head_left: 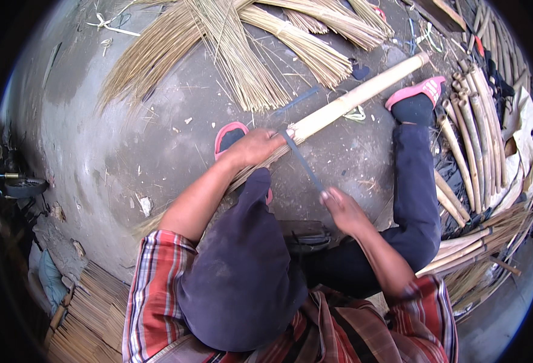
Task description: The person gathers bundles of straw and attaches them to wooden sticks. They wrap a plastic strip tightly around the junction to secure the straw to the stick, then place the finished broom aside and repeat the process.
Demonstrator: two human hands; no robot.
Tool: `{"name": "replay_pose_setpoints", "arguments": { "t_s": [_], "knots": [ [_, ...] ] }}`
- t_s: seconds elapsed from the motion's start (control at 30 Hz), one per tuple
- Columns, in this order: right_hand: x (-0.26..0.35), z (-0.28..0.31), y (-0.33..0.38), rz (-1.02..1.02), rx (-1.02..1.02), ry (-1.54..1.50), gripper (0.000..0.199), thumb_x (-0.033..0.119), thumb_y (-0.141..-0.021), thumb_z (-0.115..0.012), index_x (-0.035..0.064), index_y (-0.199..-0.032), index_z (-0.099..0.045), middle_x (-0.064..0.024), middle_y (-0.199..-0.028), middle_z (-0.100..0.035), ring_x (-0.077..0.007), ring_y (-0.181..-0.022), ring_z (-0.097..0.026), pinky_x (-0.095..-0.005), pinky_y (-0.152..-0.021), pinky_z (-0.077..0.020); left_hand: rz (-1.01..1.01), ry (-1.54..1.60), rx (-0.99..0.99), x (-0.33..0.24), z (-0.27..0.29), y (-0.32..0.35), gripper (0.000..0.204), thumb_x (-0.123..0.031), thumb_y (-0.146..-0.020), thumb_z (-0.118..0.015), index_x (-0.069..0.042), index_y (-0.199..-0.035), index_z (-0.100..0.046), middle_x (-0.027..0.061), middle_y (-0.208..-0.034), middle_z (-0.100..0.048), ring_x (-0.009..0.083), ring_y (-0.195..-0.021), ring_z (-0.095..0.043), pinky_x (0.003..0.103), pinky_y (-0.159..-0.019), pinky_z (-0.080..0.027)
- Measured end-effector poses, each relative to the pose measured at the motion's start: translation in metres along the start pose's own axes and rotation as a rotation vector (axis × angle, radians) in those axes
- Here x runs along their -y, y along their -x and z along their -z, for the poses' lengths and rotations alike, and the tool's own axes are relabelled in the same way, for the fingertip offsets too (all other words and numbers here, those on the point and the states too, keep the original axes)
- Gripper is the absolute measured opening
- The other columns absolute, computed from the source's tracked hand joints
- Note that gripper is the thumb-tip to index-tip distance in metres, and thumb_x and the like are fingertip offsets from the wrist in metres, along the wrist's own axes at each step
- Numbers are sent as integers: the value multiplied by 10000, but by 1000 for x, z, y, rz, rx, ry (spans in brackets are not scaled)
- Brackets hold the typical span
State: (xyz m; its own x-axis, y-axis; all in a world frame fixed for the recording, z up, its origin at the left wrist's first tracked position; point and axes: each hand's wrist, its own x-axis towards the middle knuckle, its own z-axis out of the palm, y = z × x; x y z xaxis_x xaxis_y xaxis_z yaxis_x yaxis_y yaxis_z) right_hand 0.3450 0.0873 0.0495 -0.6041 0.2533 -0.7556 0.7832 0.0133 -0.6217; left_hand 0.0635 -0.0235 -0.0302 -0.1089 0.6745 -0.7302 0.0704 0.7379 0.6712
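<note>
A pale bamboo pole (pixel 363 94) slants from the middle of the view up to the right, its far end close to my right foot. My left hand (pixel 257 146) is closed round its near end, together with thin sticks (pixel 240 177) that run back under my left forearm. From that grip a dark flat strip (pixel 304 162) stretches, looking taut, down to my right hand (pixel 342 210), which pinches its other end. How the strip passes round the pole beneath my fingers is hidden. A second dark strip (pixel 298 101) lies on the floor beyond the pole.
Bundles of thin dry sticks (pixel 248 72) lie on the floor (pixel 139 130) ahead. Several bamboo poles (pixel 475 133) are stacked at the right, with more sticks (pixel 490 269) below them. My feet, in pink sandals (pixel 414 92), stand either side of the pole. Flat slats (pixel 91 311) lie at lower left.
</note>
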Motion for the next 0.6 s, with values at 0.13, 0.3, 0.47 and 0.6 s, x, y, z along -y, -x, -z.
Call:
{"name": "replay_pose_setpoints", "arguments": {
  "t_s": [0.13, 0.3, 0.47, 0.6],
  "knots": [
    [-26, -36, -93, 115, -9, 58, 325, 318, -1117, -463, 49, -1055, -636, -170, -935, -679, -307, -907, -658, -423, -874, -511, 206, 667, 412, -5, 1, 5, 692, -644, -1034, -579, 16, -1225, -666, 99, -880, -704, 202, -767, -713, 313, -644, -612],
    [-18, -26, -160, 266, -142, 234, 286, 248, -1077, -527, 48, -1205, -687, -220, -1111, -739, -360, -1086, -716, -478, -923, -534, 240, 806, 478, 2, -5, 4, 681, -624, -997, -663, 2, -1264, -664, 115, -1052, -744, 201, -822, -746, 327, -709, -625],
    [35, 15, -133, -47, 210, 709, 289, 176, -1004, -652, 39, -1256, -691, -229, -1156, -744, -401, -1128, -704, -499, -918, -558, 81, 198, 60, 3, -16, 2, 692, -604, -919, -769, 8, -1237, -705, 149, -1018, -759, 229, -876, -747, 364, -776, -577],
    [82, 51, -104, 218, 73, 635, 386, 217, -1012, -659, 118, -1385, -645, -208, -1211, -707, -418, -1109, -693, -514, -899, -559, -40, -92, -165, -1, -29, 8, 611, -550, -885, -788, -43, -1220, -734, 214, -1013, -762, 366, -960, -749, 456, -851, -559]
  ]
}}
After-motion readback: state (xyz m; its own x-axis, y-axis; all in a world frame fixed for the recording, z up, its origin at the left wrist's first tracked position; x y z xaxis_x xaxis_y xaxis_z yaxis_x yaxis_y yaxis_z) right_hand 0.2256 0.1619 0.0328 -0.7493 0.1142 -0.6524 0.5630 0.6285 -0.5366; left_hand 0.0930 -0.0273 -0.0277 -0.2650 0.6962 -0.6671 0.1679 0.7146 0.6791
